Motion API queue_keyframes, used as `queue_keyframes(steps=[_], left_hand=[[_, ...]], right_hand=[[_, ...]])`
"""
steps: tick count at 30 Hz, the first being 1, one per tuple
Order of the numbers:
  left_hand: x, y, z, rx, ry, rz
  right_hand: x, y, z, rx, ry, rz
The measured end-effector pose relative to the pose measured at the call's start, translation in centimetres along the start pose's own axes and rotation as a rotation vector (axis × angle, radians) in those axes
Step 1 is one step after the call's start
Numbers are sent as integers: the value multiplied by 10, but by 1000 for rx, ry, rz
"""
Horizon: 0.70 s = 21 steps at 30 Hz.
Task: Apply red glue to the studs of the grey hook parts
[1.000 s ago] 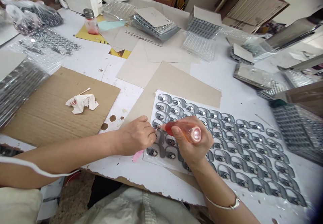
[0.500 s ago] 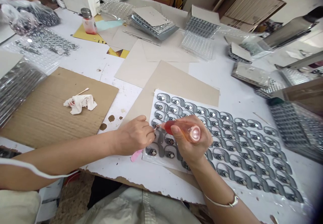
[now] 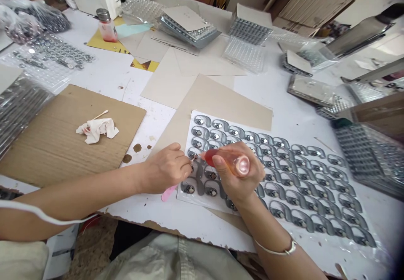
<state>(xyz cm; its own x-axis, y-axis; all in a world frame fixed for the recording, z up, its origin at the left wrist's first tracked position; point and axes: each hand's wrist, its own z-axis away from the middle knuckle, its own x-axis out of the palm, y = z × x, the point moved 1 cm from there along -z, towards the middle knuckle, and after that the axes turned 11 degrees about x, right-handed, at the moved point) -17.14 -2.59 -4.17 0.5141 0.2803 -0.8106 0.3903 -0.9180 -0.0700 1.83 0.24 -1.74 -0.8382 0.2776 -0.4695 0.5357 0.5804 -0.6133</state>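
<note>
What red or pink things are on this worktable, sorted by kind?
Squeeze bottle with red liquid, held in the right hand: 1
Glass bottle with pinkish-red liquid and a metal cap, far left: 1
Pink strip under the left hand: 1
Red-stained tissue on the corrugated cardboard: 1
Total: 4

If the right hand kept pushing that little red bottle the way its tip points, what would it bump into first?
Probably the left hand. The right hand aims the red bottle leftward, tip right by the left fingertips over the tray of grey parts. Whether the tip already touches them is unclear.
</note>
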Motion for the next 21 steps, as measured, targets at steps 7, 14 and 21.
queue_keyframes(steps=[7, 14, 21], left_hand=[[1, 0, 2, 2, -24, 10], [-1, 0, -1, 4, -2, -10], [-1, -1, 1, -14, -9, 30]], right_hand=[[-1, 0, 0, -31, 5, 34], [-3, 1, 2, -39, -1, 31], [-6, 5, 4, -35, 10, -30]])
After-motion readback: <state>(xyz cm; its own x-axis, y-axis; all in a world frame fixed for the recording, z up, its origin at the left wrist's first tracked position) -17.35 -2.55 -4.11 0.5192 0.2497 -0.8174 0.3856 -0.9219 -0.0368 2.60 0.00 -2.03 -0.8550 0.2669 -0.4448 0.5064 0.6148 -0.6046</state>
